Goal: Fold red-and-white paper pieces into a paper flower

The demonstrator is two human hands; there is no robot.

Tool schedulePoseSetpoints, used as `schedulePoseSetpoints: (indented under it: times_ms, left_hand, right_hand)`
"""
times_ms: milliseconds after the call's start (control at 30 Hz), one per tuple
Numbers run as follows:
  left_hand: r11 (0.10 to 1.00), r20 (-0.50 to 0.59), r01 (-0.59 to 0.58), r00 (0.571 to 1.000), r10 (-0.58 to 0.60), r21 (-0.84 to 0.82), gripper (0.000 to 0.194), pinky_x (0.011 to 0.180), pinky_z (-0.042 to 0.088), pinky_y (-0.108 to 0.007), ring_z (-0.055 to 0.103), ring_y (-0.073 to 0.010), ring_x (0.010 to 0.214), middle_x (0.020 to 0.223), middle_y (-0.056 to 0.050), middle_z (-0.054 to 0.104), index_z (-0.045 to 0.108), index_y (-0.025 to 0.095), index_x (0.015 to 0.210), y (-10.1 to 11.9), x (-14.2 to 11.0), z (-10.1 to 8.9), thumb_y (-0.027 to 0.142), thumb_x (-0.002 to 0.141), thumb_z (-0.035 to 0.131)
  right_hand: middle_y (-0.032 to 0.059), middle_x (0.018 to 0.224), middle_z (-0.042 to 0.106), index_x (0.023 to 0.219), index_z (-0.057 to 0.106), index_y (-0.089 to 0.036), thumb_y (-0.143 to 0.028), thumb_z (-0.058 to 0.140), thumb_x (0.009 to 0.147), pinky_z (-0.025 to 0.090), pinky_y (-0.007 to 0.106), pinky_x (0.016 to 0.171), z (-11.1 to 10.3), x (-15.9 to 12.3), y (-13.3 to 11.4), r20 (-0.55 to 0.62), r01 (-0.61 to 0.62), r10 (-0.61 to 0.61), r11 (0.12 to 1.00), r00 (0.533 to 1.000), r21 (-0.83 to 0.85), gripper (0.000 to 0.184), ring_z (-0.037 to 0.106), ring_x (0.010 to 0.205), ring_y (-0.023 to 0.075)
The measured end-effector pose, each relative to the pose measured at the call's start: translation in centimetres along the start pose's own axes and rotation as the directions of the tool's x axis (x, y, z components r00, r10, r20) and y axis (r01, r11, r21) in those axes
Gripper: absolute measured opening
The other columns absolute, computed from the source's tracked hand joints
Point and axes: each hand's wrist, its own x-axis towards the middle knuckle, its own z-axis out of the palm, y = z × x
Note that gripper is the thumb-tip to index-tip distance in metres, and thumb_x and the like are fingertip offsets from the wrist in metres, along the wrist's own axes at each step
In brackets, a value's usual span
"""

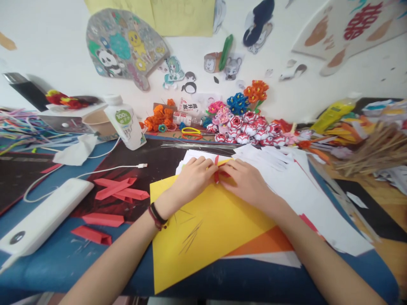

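My left hand (193,176) and my right hand (244,180) meet over a large yellow sheet (203,228) on the blue table. Between their fingertips they pinch a small folded red paper piece (216,168), which stands up slightly. Both hands have their fingers curled and pressed onto it. A dark bracelet circles my left wrist. Several folded red paper pieces (119,190) lie to the left of the yellow sheet.
A white power bank (44,218) with a cable lies at left, a white bottle (125,123) behind it. Paper flowers (244,123) line the back wall. White paper sheets (295,186) spread at right, wooden sticks (375,152) beyond. An orange sheet (263,243) peeks from under the yellow one.
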Motion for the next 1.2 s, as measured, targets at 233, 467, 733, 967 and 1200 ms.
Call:
schedulePoseSetpoints:
  times_ms: [233,467,733,967,1200]
  left_hand:
    - [0.992,-0.034,-0.099,0.994,0.102,0.072,0.016,0.079,0.037,-0.034,0.055,-0.0197,0.096,0.098,-0.005,0.065,0.06,0.019,0.1,-0.26,-0.17,0.43,0.029,0.1,0.048]
    - [0.98,-0.03,-0.17,0.984,0.174,0.099,0.016,0.074,0.036,-0.033,0.055,-0.0181,0.089,0.089,-0.003,0.065,0.058,0.018,0.091,-0.29,-0.34,0.41,0.025,0.1,0.047]
    - [0.985,-0.052,-0.169,0.984,0.172,0.045,0.023,0.076,0.037,-0.033,0.056,-0.0175,0.087,0.088,-0.003,0.066,0.06,0.018,0.094,-0.47,-0.26,0.41,0.027,0.103,0.04]
    - [0.973,-0.002,-0.222,0.975,0.222,0.065,0.021,0.078,0.038,-0.032,0.054,-0.0175,0.088,0.09,-0.004,0.064,0.06,0.018,0.098,-0.62,-0.53,0.16,0.02,0.102,0.039]
    - [0.958,-0.013,-0.247,0.968,0.252,0.143,0.02,0.076,0.039,-0.032,0.053,-0.0177,0.083,0.086,-0.003,0.062,0.058,0.017,0.092,-0.21,-0.39,-0.05,0.02,0.101,0.041]
  right_hand:
    - [0.0074,0.107,0.066,0.103,0.061,-0.02,-0.02,0.057,0.091,0.051,0.037,0.082,0.36,-0.16,0.17,0.026,-0.035,0.034,0.999,0.999,0.037,0.013,0.062,0.097,0.0229]
    - [0.0085,0.11,0.066,0.106,0.062,-0.02,-0.018,0.053,0.093,0.052,0.039,0.087,-0.07,-0.08,0.16,0.07,-0.016,0.003,0.983,0.998,0.185,0.016,0.063,0.1,0.0228]
    - [0.0078,0.111,0.067,0.106,0.063,-0.019,-0.01,0.048,0.093,0.051,0.038,0.09,0.14,-0.03,0.51,0.056,-0.037,0.022,0.958,0.998,0.284,0.022,0.063,0.102,0.0223]
    - [0.0065,0.11,0.068,0.105,0.067,-0.021,-0.011,0.046,0.093,0.051,0.038,0.091,0.07,-0.04,0.67,0.015,-0.023,0.02,0.951,1.0,0.309,0.026,0.063,0.101,0.0218]
    - [0.0057,0.111,0.068,0.109,0.067,-0.021,-0.011,0.052,0.092,0.05,0.036,0.093,0.27,-0.04,0.68,0.029,-0.033,0.025,0.943,0.999,0.33,0.025,0.063,0.102,0.0204]
